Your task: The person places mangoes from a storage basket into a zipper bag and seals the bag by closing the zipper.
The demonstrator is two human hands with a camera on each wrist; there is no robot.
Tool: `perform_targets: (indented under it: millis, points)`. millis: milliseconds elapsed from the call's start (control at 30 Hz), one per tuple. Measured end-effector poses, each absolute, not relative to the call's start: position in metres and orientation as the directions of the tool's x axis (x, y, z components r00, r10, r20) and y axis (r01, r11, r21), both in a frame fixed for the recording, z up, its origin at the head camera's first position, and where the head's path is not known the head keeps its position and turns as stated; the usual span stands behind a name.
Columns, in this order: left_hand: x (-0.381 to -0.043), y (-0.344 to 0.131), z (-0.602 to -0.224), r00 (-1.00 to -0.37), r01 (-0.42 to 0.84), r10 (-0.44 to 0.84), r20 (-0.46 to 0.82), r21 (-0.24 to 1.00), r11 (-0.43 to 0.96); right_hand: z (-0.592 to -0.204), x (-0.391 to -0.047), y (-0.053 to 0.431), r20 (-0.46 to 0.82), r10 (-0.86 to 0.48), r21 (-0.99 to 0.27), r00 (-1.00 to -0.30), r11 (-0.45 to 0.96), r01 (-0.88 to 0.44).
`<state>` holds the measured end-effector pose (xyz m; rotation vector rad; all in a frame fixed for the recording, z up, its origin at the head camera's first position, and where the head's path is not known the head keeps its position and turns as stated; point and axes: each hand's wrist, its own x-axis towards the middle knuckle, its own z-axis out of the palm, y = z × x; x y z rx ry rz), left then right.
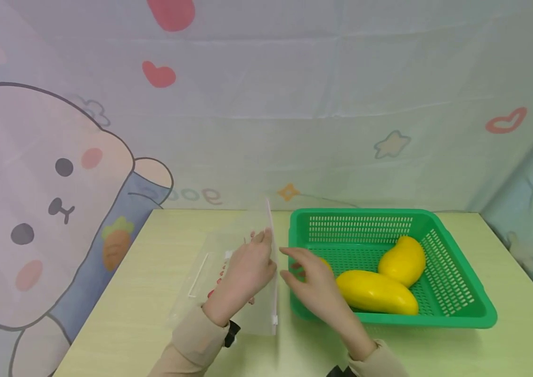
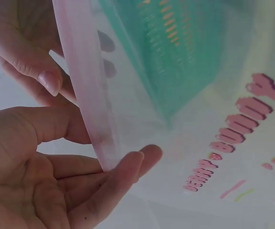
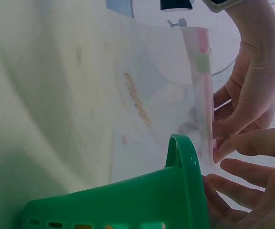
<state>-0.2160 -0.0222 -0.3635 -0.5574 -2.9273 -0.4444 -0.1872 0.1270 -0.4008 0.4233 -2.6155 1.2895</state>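
Note:
A clear plastic zip bag [image 1: 257, 314] with a pink top edge and red "BERRY BUNNY" print stands on its side near the middle of the table. My left hand [image 1: 246, 275] pinches that pink edge; in the left wrist view, its fingers [image 2: 123, 179] lie on the bag's face. Just to the right, my right hand [image 1: 315, 285] has its fingers spread loosely toward the edge, holding nothing. Its forearm side overlaps the green basket [image 1: 478, 293] in the head view. The basket holds a long yellow fruit [image 1: 375, 292], a yellow mango [image 1: 403, 262] and another yellow piece [image 1: 326, 264], mostly hidden behind my right hand.
A pale wooden table [image 1: 125, 314] carries everything. Behind it hangs a printed cloth [image 1: 257, 131] with a cartoon bear and hearts. The basket's raised rim [image 3: 190, 176] stands close by my right hand.

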Motion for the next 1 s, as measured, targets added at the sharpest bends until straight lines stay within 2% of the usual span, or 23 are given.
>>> perform_targets:
  millis: [1000]
  points:
    - [-0.220, -0.024, -0.351, -0.905, 0.426, 0.405, 0.130, 0.292, 0.856, -0.391, -0.202, 0.112, 0.272, -0.212, -0.694, -0.939, 0.632, -0.344]
